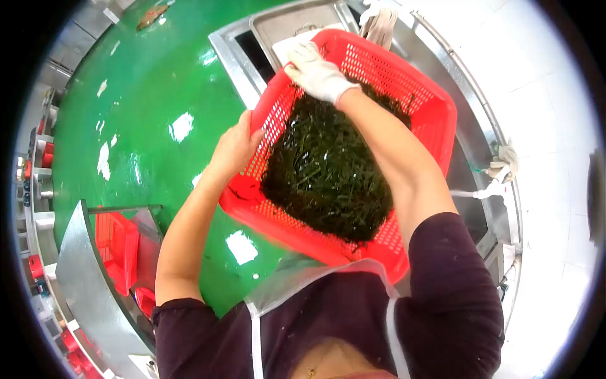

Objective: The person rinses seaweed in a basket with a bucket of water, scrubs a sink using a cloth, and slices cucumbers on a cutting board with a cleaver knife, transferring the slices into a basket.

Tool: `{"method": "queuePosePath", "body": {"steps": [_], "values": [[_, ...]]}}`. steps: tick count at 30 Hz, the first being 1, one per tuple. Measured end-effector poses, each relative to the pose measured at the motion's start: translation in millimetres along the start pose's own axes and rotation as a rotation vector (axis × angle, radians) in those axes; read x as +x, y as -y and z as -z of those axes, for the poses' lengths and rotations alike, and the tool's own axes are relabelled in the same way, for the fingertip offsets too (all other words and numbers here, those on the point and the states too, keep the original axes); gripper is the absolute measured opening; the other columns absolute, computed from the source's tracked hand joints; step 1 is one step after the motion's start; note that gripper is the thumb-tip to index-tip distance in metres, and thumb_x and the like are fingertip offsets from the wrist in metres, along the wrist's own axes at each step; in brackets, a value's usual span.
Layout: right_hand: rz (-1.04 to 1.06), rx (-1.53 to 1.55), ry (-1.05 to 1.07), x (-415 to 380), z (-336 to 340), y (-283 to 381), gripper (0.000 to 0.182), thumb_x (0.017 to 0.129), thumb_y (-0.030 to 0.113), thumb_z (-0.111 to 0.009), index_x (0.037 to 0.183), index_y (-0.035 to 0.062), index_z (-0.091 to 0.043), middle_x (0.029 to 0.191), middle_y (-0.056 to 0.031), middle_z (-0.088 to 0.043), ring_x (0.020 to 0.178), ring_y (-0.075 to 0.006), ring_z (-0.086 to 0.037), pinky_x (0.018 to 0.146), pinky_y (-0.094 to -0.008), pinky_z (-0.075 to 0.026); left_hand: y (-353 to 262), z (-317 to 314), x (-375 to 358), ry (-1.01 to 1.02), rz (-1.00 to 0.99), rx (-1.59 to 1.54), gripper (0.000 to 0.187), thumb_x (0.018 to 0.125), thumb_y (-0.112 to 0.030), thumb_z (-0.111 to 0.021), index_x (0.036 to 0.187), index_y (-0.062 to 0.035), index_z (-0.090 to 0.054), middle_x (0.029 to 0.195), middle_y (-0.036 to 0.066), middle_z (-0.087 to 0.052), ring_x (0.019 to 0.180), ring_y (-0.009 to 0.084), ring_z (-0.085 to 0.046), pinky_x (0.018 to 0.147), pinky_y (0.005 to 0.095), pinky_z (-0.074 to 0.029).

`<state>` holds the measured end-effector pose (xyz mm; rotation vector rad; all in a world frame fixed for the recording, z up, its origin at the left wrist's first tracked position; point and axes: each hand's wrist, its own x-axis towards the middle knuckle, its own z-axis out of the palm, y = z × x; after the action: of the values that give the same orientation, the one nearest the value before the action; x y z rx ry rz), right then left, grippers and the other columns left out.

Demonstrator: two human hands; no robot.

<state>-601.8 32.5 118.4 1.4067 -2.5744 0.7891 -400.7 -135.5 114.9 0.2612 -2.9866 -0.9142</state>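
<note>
The left hand (235, 150) is bare and is closed on the rim of the big red basket (437, 123); its thumb lies inside the wall, and the other fingers go to the outer side, where they are mostly hidden. The right hand (319, 77), in a white glove, reaches across the basket and lies at the rim farther ahead of the left fingers. Its fingers are a little bent; whether they grip the rim, I cannot tell.

The basket is directly under the right forearm and to the right of the left fingers. Inside it, between both hands and the person's body, there is a wide heap of wet, dark green strips (322, 167), lower than the rim. Just beyond the gloved fingers is a shallow metal tray (266, 26). Behind the left fingers, well apart, another red basket (130, 249) stands beside a metal table (95, 278).
</note>
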Motion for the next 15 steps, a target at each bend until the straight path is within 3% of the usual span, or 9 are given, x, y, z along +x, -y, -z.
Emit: {"method": "queuePosePath", "body": {"steps": [1, 3, 5, 7, 9, 11, 13, 15], "values": [[0.000, -0.034, -0.061, -17, -13, 17, 0.042, 0.098, 0.036, -0.050, 0.127, 0.0058, -0.057, 0.137, -0.0170, -0.050, 0.132, -0.0344, -0.043, 0.111, -0.0391, -0.036, -4, 4, -1, 0.006, 0.003, -0.028, 0.053, 0.095, -0.030, -0.057, 0.136, 0.0010, -0.040, 0.108, 0.030, -0.063, 0.101, 0.0479, -0.060, 0.089, 0.0514, -0.048], [0.186, 0.242, 0.114, -74, 3, 47, 0.041, 0.097, 0.036, -0.054, 0.125, 0.0073, -0.059, 0.138, -0.0171, -0.050, 0.129, -0.0330, -0.047, 0.110, -0.0397, -0.038, -2, 3, 1, 0.007, 0.027, -0.092, 0.049, 0.097, -0.032, -0.055, 0.132, 0.0011, -0.045, 0.110, 0.030, -0.063, 0.104, 0.0466, -0.060, 0.090, 0.0499, -0.048], [0.310, 0.227, 0.473, -123, 57, 77, 0.037, 0.093, 0.030, -0.063, 0.122, 0.0086, -0.062, 0.132, -0.0156, -0.057, 0.123, -0.0295, -0.055, 0.106, -0.0382, -0.042, 14, -3, 4, -0.017, 0.009, -0.136, 0.048, 0.097, -0.033, -0.054, 0.129, 0.0012, -0.047, 0.112, 0.030, -0.063, 0.106, 0.0457, -0.060, 0.091, 0.0491, -0.048], [0.107, 0.315, 0.216, -178, 98, 95, 0.030, 0.090, 0.021, -0.067, 0.117, 0.0074, -0.065, 0.122, -0.0139, -0.064, 0.113, -0.0265, -0.062, 0.102, -0.0346, -0.045, 18, -5, 10, -0.004, 0.025, -0.110, 0.046, 0.097, -0.033, -0.055, 0.126, 0.0018, -0.049, 0.113, 0.029, -0.063, 0.108, 0.0444, -0.060, 0.092, 0.0470, -0.047], [-0.236, 0.308, -0.156, -239, 121, 94, 0.024, 0.088, 0.017, -0.070, 0.109, 0.0054, -0.070, 0.115, -0.0121, -0.068, 0.104, -0.0231, -0.066, 0.095, -0.0324, -0.049, 12, -1, 12, 0.008, 0.014, -0.129, 0.045, 0.097, -0.034, -0.055, 0.125, 0.0007, -0.051, 0.112, 0.029, -0.063, 0.108, 0.0436, -0.060, 0.092, 0.0465, -0.047], [-0.616, 0.302, -0.618, -296, 124, 99, 0.024, 0.092, 0.014, -0.065, 0.113, 0.0025, -0.068, 0.117, -0.0117, -0.068, 0.107, -0.0193, -0.064, 0.095, -0.0320, -0.048, 30, -9, 22, -0.002, -0.017, -0.151, 0.042, 0.097, -0.033, -0.055, 0.123, -0.0001, -0.052, 0.111, 0.028, -0.064, 0.107, 0.0426, -0.061, 0.091, 0.0459, -0.047], [-0.985, 0.177, -0.722, -347, 133, 104, 0.024, 0.098, 0.010, -0.056, 0.116, -0.0024, -0.065, 0.117, -0.0095, -0.067, 0.110, -0.0152, -0.060, 0.096, -0.0318, -0.048, 33, -10, 28, -0.001, -0.038, -0.207, 0.041, 0.099, -0.033, -0.050, 0.122, 0.0005, -0.054, 0.111, 0.027, -0.064, 0.107, 0.0419, -0.061, 0.090, 0.0442, -0.047], [-1.135, 0.435, -0.795, -385, 126, 112, 0.029, 0.099, 0.019, -0.054, 0.116, -0.0020, -0.064, 0.116, -0.0110, -0.066, 0.109, -0.0201, -0.061, 0.091, -0.0339, -0.050, 29, -4, 24, -0.024, -0.048, -0.197, 0.041, 0.100, -0.033, -0.048, 0.122, 0.0008, -0.055, 0.111, 0.026, -0.064, 0.106, 0.0415, -0.061, 0.091, 0.0435, -0.046]]}}
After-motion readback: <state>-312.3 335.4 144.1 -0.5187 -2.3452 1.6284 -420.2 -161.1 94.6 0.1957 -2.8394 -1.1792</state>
